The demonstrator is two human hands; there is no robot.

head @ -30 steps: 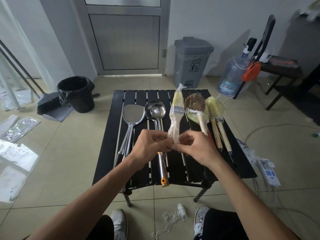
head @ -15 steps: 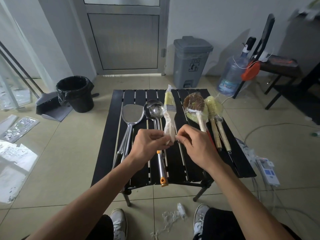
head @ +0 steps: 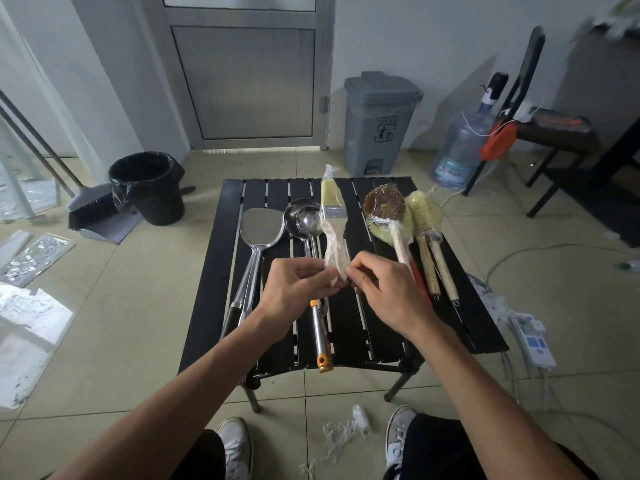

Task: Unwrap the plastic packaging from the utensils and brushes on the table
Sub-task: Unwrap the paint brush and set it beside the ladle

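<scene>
The black slatted table point(head: 207, 289) carried a steel spatula point(head: 259, 226) and ladles point(head: 301, 220) on its left and wrapped scrubbing brushes point(head: 383, 206) on its right. Above its middle we held the plastic-wrapped flat brush point(head: 331, 209), bristles pointing away. Our left hand point(head: 294, 292) pinched the handle's end, and our right hand point(head: 384, 289) pinched the wrap just beside it.

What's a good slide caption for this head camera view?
The left hand holds a flat brush by its handle while the right hand pinches its plastic wrap above a black table.
</scene>
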